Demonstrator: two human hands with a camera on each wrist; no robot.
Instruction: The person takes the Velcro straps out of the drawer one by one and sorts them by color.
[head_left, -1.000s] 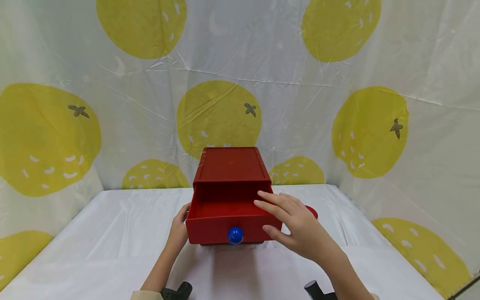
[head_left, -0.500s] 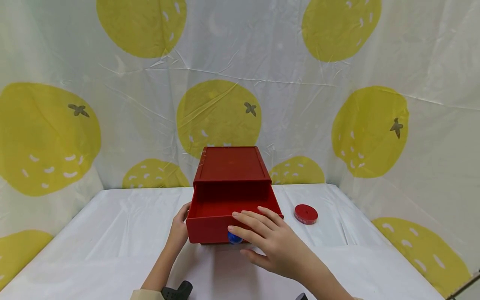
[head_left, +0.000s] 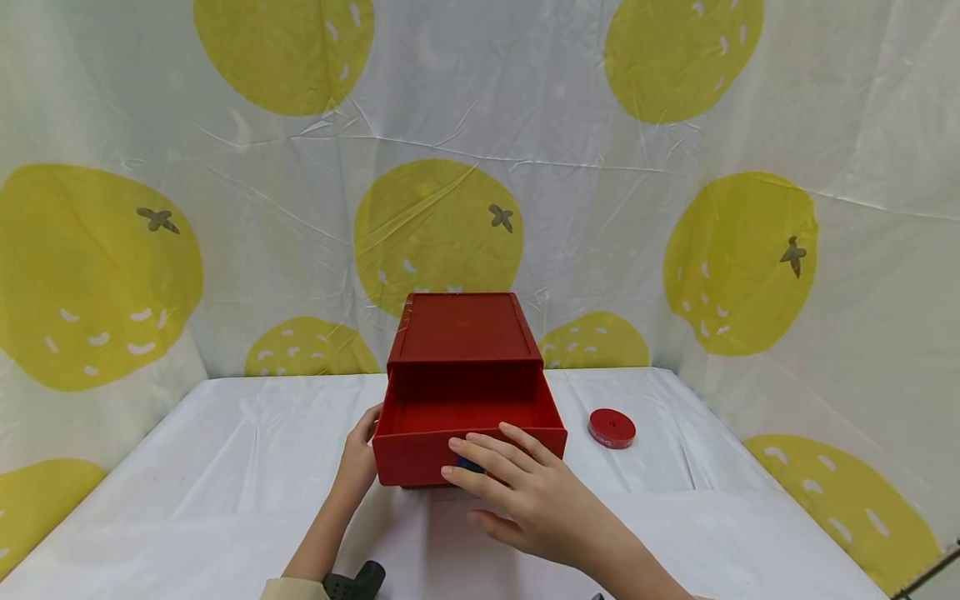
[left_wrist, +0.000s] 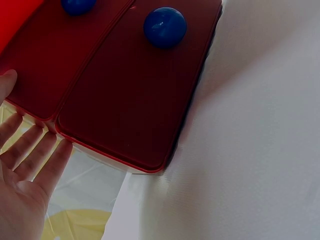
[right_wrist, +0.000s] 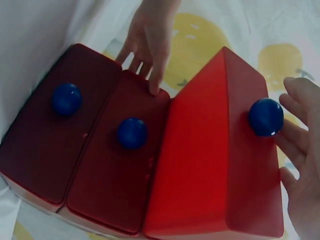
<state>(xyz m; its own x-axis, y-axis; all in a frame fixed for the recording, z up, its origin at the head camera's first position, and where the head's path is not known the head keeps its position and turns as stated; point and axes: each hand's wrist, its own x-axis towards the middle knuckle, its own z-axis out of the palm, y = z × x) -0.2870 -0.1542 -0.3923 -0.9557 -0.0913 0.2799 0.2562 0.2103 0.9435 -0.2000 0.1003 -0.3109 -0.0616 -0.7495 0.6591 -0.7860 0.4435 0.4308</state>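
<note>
A red drawer cabinet (head_left: pixel 462 328) stands on the white-covered table, its top drawer (head_left: pixel 412 458) pulled far out and bare inside where it shows. Along the cabinet's left edge, my left hand (head_left: pixel 358 450) holds on, thumb on the middle drawer's front and fingers against the side wall. My right hand (head_left: pixel 528 496) is in front of the top drawer with its fingers apart, partly covering the blue knob (right_wrist: pixel 266 117). In the right wrist view those fingertips are right at the knob. Two lower drawers with blue knobs (right_wrist: pixel 132 133) sit flush in the cabinet.
A flat red roll (head_left: pixel 612 427) lies on the table (head_left: pixel 262 467) to the cabinet's right. Behind rises a pale curtain (head_left: pixel 570 208) with yellow fruit prints. A dark wrist mount (head_left: pixel 356 582) is strapped at my left wrist.
My right hand has moved left and down from the drawer's right side to its front by the knob, uncovering the red roll. The left hand and cabinet have stayed put.
</note>
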